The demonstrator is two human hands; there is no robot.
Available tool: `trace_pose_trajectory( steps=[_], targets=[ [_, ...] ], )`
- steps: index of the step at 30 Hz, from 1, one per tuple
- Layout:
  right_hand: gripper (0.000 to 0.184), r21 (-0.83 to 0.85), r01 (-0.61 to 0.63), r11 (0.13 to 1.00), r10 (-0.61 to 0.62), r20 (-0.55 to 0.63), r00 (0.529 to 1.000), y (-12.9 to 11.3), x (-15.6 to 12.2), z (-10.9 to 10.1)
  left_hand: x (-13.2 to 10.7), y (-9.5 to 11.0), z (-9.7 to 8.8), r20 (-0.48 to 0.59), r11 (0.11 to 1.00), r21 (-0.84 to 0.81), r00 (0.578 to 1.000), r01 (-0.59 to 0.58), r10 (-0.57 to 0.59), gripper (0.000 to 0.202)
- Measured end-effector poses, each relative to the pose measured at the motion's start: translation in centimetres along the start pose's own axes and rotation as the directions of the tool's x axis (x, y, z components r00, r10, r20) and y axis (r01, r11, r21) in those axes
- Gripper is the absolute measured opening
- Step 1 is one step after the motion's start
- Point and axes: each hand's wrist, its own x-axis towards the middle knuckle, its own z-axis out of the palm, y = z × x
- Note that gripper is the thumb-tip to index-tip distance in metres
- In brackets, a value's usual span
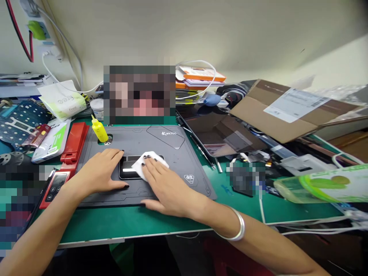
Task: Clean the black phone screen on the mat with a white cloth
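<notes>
On the grey work mat point(100, 195) lies a smartphone point(129, 165) with a dark, glossy screen facing up. My right hand point(165, 182) presses a folded white wipe point(137, 165) onto the right part of the screen, fingers straight, thumb out to the side on the mat. My left hand point(102, 170) rests at the phone's left end, its fingertips by the upper left corner and its thumb spread below the lower edge. The wipe and my right hand hide much of the phone's right half.
A yellow squeeze bottle point(99, 130) stands at the mat's back left. Left of the mat lies a red device with buttons point(56, 186). To the right are a dark glossy panel point(224, 130), an open cardboard box point(255, 103) and a green-and-clear package point(324, 184).
</notes>
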Motion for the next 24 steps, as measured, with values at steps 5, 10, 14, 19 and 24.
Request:
trace_pose_trajectory(
  steps=[5, 10, 14, 19, 24],
  targets=[
    [0.087, 0.065, 0.164, 0.984, -0.165, 0.005, 0.986, 0.0, -0.2, -0.3, 0.0, 0.0, 0.1, -0.015, 1.000, -0.018, 1.000, -0.003, 0.003, 0.083],
    [0.085, 0.018, -0.163, 0.986, 0.164, -0.020, 0.986, 1.3, 0.2, -0.3, 0.1, -0.1, 0.2, -0.017, 1.000, -0.012, 1.000, -0.019, 0.019, 0.082],
    [0.092, 0.011, 0.016, 1.000, -0.016, -0.003, 1.000, 0.2, -0.1, -0.4, 0.0, -0.1, 0.2, -0.014, 1.000, -0.012, 1.000, -0.016, 0.015, 0.080],
    [0.084, 0.003, 0.081, 0.997, -0.081, -0.025, 0.996, -0.2, -0.1, -0.4, 0.0, -0.2, 0.2, -0.019, 1.000, -0.005, 1.000, -0.015, 0.015, 0.078],
    [0.082, -0.079, -0.182, 0.980, 0.179, -0.034, 0.983, 0.4, -0.1, -0.9, 0.1, -0.2, 0.3, -0.009, 1.000, 0.010, 1.000, -0.023, 0.023, 0.077]
  ],
)
